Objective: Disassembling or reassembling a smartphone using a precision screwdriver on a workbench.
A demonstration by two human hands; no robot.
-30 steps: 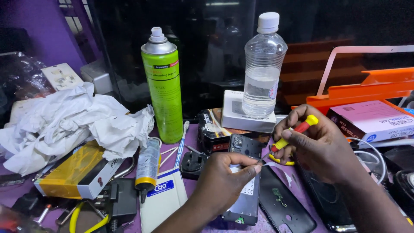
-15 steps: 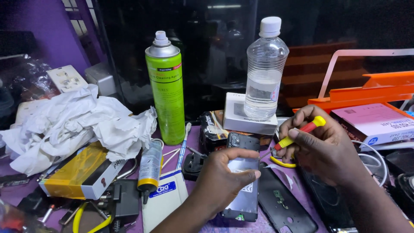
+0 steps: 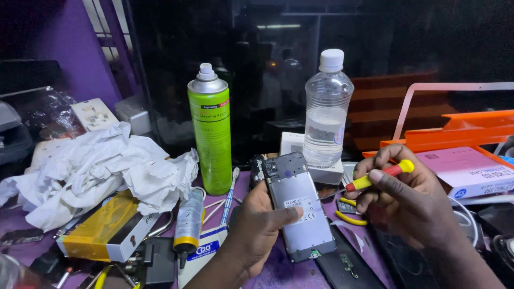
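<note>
My left hand [image 3: 251, 230] grips an opened phone [image 3: 297, 206] by its left edge, back side up and tilted toward me, with the camera end pointing away. My thumb lies across its lower middle. My right hand [image 3: 415, 200] holds a small screwdriver with a yellow and red handle [image 3: 380, 175]. The thin metal tip points left, close to the phone's right edge. Whether the tip touches the phone I cannot tell.
A green spray can [image 3: 210, 131] and a clear water bottle [image 3: 326, 109] stand behind the phone. Crumpled white paper [image 3: 101, 166], a yellow box [image 3: 104, 227] and a small tube [image 3: 188, 222] lie at left. Orange trays [image 3: 466, 131] and a pink box [image 3: 466, 171] sit at right.
My left hand has lifted the phone off the table and tilted it up toward me. My right hand with the screwdriver has shifted slightly toward the phone's right edge.
</note>
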